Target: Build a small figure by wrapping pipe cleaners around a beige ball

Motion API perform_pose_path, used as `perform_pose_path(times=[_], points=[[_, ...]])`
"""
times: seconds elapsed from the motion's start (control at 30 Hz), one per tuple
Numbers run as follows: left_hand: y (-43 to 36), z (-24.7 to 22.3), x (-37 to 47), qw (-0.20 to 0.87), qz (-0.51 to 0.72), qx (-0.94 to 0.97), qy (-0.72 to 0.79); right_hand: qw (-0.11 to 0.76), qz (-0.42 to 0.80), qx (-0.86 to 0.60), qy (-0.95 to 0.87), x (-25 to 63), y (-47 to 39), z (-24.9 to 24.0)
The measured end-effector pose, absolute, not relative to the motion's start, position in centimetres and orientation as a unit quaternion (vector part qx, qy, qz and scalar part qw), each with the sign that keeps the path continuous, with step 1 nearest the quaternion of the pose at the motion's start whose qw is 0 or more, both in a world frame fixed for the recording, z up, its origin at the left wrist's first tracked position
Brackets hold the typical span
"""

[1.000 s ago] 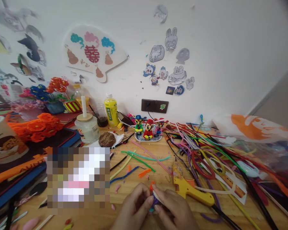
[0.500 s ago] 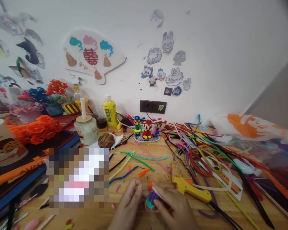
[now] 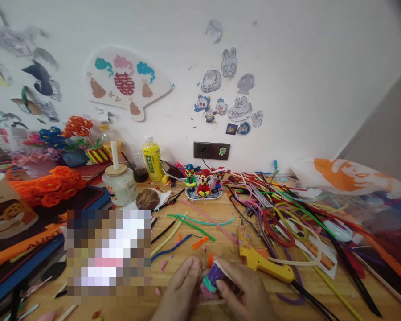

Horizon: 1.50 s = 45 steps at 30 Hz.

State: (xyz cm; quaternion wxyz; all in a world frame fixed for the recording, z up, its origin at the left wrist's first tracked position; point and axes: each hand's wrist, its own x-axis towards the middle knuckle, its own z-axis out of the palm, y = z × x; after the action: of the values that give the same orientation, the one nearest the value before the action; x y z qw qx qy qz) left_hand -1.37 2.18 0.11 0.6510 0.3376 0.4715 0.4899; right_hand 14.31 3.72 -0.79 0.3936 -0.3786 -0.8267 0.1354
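Note:
Low in the middle, my right hand (image 3: 245, 287) grips a small fuzzy craft piece (image 3: 215, 273). It has a purple body, a teal band, a pink end and a bit of orange at the top, and leans to one side. Just left of it, my left hand (image 3: 183, 283) has thumb and fingers pressed together. Whatever lies in that pinch is too small or hidden to make out. To the right of my hands a yellow glue gun (image 3: 274, 269) rests on the wooden table (image 3: 187, 207).
Several pipe cleaners (image 3: 200, 227) lie ahead, with a tangled heap on the right. Three small figures (image 3: 203, 183) stand on a tray by the wall. A yellow-labelled bottle (image 3: 152, 158), a lidded jar (image 3: 119, 185) and orange flowers (image 3: 58, 183) are on the left. Part of the left side is pixelated.
The craft piece has tilted further in my right hand, showing more of its teal and pink end. My left hand has shifted slightly, fingers still pressed together. The camera view has moved a little.

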Motion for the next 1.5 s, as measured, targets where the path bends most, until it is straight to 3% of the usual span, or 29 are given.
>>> perform_pose_path(times=[0.23, 0.47, 0.7, 0.9, 1.03, 1.3, 1.5], points=[[1.1, 0.6, -1.9, 0.41, 0.375, 0.671, 0.491, 0.358, 0.147, -0.391, -0.835, 14.4, 3.5, -0.8], [1.4, -0.3, -2.4, 0.254, 0.314, 0.75, 0.523, 0.372, 0.219, -0.398, -0.809, 14.4, 3.5, -1.1], [1.1, -0.3, -2.3, 0.296, 0.346, 0.72, 0.524, 0.373, 0.337, -0.45, -0.738, 13.9, 3.1, -1.4], [2.4, 1.4, -3.2, 0.325, 0.523, 0.553, 0.562, 0.395, 0.346, -0.445, -0.725, 13.5, 3.2, -1.1], [4.2, 2.2, -5.1, 0.266, 0.597, 0.468, 0.596, 0.404, 0.349, -0.468, -0.704, 13.4, 3.2, -1.1], [3.6, 0.8, -4.1, 0.231, 0.438, 0.665, 0.559, 0.384, 0.323, -0.448, -0.74, 13.6, 3.3, -0.9], [2.7, 1.1, -3.7, 0.112, 0.355, 0.79, 0.488, 0.352, 0.26, -0.415, -0.797, 14.0, 3.0, -1.2]])
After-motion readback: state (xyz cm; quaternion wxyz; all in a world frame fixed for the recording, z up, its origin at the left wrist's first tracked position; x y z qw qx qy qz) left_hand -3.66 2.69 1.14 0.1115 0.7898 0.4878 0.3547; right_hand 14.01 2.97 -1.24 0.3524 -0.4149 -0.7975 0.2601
